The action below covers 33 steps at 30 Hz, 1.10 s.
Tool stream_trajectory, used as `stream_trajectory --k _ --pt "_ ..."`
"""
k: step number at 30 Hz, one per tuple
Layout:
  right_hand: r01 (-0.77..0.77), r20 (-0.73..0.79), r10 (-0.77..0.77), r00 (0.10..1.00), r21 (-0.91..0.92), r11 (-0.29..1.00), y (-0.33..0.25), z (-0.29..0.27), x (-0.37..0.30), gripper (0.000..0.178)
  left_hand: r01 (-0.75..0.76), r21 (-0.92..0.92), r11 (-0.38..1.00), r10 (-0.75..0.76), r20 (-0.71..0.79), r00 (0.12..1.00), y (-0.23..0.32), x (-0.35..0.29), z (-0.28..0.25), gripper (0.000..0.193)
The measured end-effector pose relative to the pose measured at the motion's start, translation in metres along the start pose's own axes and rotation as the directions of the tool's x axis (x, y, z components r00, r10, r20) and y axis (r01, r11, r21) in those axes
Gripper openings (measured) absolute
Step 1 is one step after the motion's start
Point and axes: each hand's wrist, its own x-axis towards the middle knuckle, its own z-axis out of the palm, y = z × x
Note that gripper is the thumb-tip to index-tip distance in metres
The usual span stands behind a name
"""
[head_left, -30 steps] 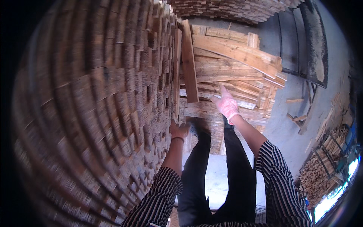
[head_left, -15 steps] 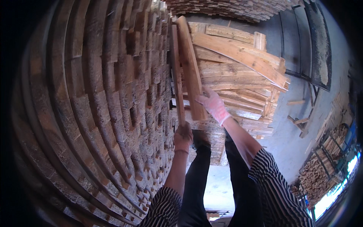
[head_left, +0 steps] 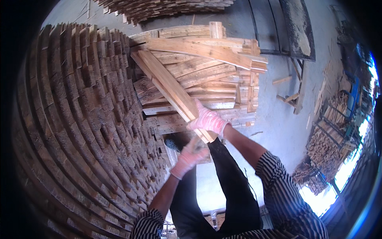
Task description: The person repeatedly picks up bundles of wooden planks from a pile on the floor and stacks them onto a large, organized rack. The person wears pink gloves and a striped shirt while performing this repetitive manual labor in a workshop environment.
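My right hand [head_left: 209, 119], in a pinkish-white work glove, grips two long wooden planks [head_left: 169, 88] near their lower end. The planks lie side by side and slant up to the left over a pile of boards [head_left: 215, 85]. Just below their near end is my left hand [head_left: 189, 157], gloved too and somewhat blurred. Its fingers look spread, with nothing visible in them.
A tall wall of stacked planks [head_left: 91, 103] fills the left side. Another stack [head_left: 167, 8] stands at the far edge. A loose board [head_left: 199, 48] lies across the pile. On the right are a dark-framed table [head_left: 296, 28] and bundled wood sticks [head_left: 326, 147].
The two planks have come together and tilted to the left, with their near end closer to me. My left hand has let go of its plank and moved down. The view has shifted right.
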Motion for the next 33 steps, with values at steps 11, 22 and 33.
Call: stream_trajectory --k 11,22,33 --pt "-0.091 0.423 0.061 0.904 0.051 0.995 0.070 -0.010 -0.184 0.119 -0.306 -0.785 0.539 -0.014 -0.372 0.928 0.006 -0.001 0.056 0.078" --pt "0.096 0.191 -0.080 0.978 -0.078 0.992 0.165 0.004 -0.135 0.108 -0.251 -0.799 0.546 -0.382 -0.505 0.774 -0.090 -0.027 0.077 0.059" --pt "-0.475 -0.522 0.177 0.834 -0.516 0.713 0.268 -0.065 0.054 0.111 -0.323 -0.815 0.481 -0.367 -0.521 0.770 -0.135 0.038 0.037 0.039"
